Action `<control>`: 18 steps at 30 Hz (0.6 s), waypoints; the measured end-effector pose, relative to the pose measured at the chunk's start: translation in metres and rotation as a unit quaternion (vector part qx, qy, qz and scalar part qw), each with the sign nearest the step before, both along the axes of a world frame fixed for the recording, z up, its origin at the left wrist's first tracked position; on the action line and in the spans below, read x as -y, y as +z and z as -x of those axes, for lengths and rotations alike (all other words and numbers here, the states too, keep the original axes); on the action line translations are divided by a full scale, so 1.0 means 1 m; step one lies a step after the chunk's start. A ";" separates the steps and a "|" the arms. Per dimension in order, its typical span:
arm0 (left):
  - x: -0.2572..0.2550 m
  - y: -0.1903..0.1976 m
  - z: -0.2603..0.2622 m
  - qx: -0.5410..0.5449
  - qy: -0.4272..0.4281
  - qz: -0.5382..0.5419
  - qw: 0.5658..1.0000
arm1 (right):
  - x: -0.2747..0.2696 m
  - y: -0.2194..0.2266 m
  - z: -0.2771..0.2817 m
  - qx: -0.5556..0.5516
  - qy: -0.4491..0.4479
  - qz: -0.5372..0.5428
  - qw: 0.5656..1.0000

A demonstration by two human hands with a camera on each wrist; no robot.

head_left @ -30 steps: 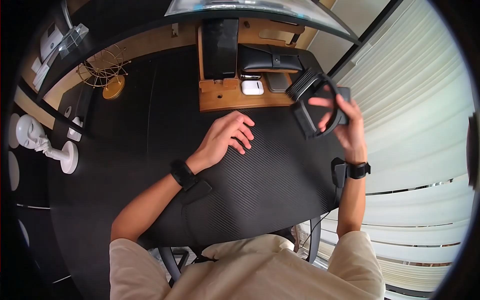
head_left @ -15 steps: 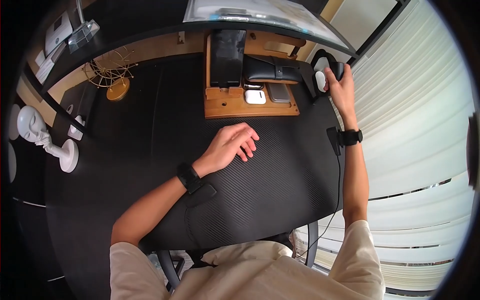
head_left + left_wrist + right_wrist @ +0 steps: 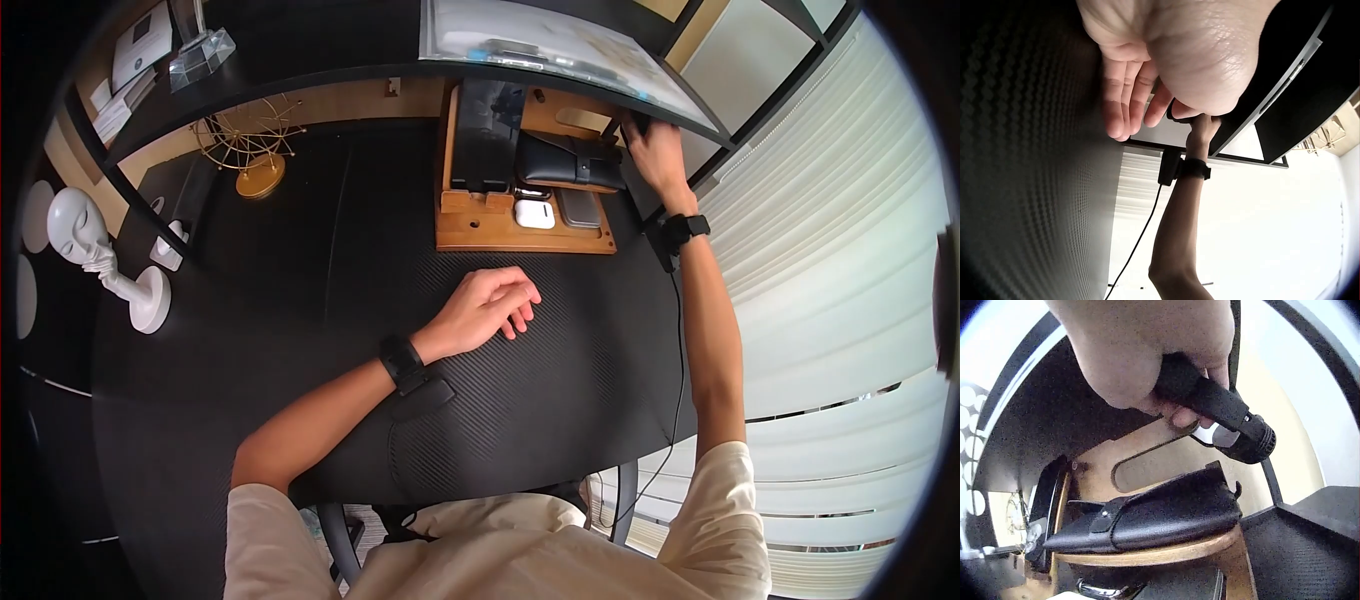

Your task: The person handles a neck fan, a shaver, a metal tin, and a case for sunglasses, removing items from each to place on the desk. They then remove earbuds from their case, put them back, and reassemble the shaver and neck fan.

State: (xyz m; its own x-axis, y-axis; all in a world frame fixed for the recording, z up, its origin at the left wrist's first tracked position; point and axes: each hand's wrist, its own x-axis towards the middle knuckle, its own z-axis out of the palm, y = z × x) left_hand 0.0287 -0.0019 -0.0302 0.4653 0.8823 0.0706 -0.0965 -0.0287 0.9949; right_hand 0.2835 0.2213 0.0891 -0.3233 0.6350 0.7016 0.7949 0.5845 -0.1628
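Note:
My right hand (image 3: pixel 658 155) reaches to the back right, beneath the raised shelf and beside the wooden desk stand (image 3: pixel 525 241). In the right wrist view its fingers grip the band of black headphones (image 3: pixel 1219 406), with a ribbed round ear cup at the lower right. A black leather case (image 3: pixel 1166 519) lies on the stand below that hand. My left hand (image 3: pixel 490 310) rests on the black desk mat (image 3: pixel 520 380) with fingers loosely curled and nothing in them. In the head view the right fingertips are hidden under the shelf edge.
On the stand are a dark phone (image 3: pixel 487 135), a white earbud case (image 3: pixel 535 214) and a grey flat box (image 3: pixel 580 208). The black shelf (image 3: pixel 330 95) spans overhead. White blinds (image 3: pixel 840 260) border the right. A gold wheel ornament (image 3: pixel 262 176) and white figurine (image 3: pixel 85 235) stand left.
My right hand has carried the headphones from over the desk's right side to the back, under the shelf. The left hand stays on the mat; the head view has shifted slightly.

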 end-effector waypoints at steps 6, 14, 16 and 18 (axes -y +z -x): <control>0.000 0.000 0.000 -0.002 0.002 0.002 1.000 | -0.006 -0.005 0.007 0.038 -0.045 0.027 0.998; 0.000 0.002 -0.001 -0.021 0.005 -0.019 1.000 | 0.008 0.005 -0.003 0.030 -0.045 0.085 0.995; 0.000 0.001 -0.001 -0.021 0.005 -0.019 1.000 | 0.009 0.000 -0.006 0.021 -0.053 0.098 0.994; 0.001 0.000 -0.001 -0.022 0.005 -0.021 1.000 | 0.012 -0.006 -0.008 -0.004 -0.036 0.084 0.996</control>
